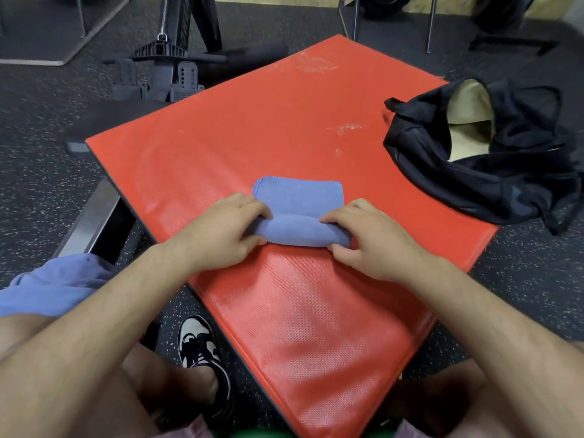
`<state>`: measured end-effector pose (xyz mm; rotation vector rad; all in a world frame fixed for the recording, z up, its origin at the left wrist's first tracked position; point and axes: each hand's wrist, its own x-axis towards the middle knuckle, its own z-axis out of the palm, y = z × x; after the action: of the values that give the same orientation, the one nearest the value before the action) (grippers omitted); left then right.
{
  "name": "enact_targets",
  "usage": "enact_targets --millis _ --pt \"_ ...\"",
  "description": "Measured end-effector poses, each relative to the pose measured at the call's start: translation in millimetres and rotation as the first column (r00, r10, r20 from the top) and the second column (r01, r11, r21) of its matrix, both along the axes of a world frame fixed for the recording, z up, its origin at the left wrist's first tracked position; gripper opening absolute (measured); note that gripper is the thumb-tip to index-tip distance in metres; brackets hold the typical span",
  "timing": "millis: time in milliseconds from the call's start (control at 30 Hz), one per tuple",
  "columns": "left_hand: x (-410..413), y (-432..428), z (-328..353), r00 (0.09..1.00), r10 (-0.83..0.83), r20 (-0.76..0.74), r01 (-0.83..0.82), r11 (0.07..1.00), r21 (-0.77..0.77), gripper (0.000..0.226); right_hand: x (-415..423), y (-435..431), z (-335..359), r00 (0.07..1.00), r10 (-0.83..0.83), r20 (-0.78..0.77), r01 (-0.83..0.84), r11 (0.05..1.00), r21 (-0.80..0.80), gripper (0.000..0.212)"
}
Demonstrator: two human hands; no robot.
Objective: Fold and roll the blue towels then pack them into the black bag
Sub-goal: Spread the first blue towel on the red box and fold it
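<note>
A blue towel (300,213) lies folded on the red mat (252,137), its near part rolled into a thick tube and its far part still flat. My left hand (221,232) grips the left end of the roll. My right hand (363,238) grips the right end, fingers curled over it. The black bag (493,165) sits at the mat's right edge, its mouth open toward me and a tan lining showing inside. Another blue towel (60,286) lies bunched at the left beside my knee.
Dark speckled rubber floor surrounds the mat. A metal bench frame (91,222) runs along the mat's left side. Black gym equipment (164,67) stands beyond the far left corner. My shoe (202,346) rests on the floor below the mat.
</note>
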<state>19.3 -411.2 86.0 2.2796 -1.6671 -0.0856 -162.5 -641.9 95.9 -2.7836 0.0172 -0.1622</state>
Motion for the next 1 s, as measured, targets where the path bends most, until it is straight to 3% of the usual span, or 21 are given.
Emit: enact_targets --millis 133,200,367,467,633,733,900,1000 --pt "0 4 6 0.959 0.066 -0.275 -0.045 0.996 0.083 0.034 -8 2 8 0.997 -0.005 -0.074 0.012 0.996 0.094 0.029" --pt "-1 4 2 0.951 0.070 -0.301 -0.046 0.995 0.086 0.036 -9 5 5 0.999 0.008 -0.038 -0.006 0.997 0.074 0.025" --pt "-12 -1 6 0.999 0.006 -0.032 -0.012 0.985 -0.175 0.030 -1 4 -1 0.995 -0.094 -0.021 0.094 0.995 0.022 0.035" --pt "-19 -2 9 0.992 -0.064 0.106 0.081 0.982 -0.169 0.027 -1 5 1 0.996 -0.086 0.013 0.085 0.995 0.044 0.039" --pt "-8 -5 -4 0.992 0.003 0.124 0.006 0.998 -0.068 0.036 -2 9 2 0.991 -0.002 0.131 0.025 0.985 -0.173 0.023" --pt "-5 -12 -9 0.987 0.061 0.146 -0.054 0.997 -0.050 0.039 0 7 -4 0.998 -0.046 0.045 0.055 0.973 -0.226 0.048" --pt "-14 -17 -3 0.985 0.037 0.167 -0.026 0.997 -0.071 0.047 15 1 -5 0.997 -0.070 -0.022 0.067 0.992 -0.107 0.046" --pt "-12 -20 1 0.993 -0.003 0.119 0.005 1.000 -0.019 0.049 15 -1 5 0.987 -0.061 -0.146 0.062 0.998 0.004 0.043"
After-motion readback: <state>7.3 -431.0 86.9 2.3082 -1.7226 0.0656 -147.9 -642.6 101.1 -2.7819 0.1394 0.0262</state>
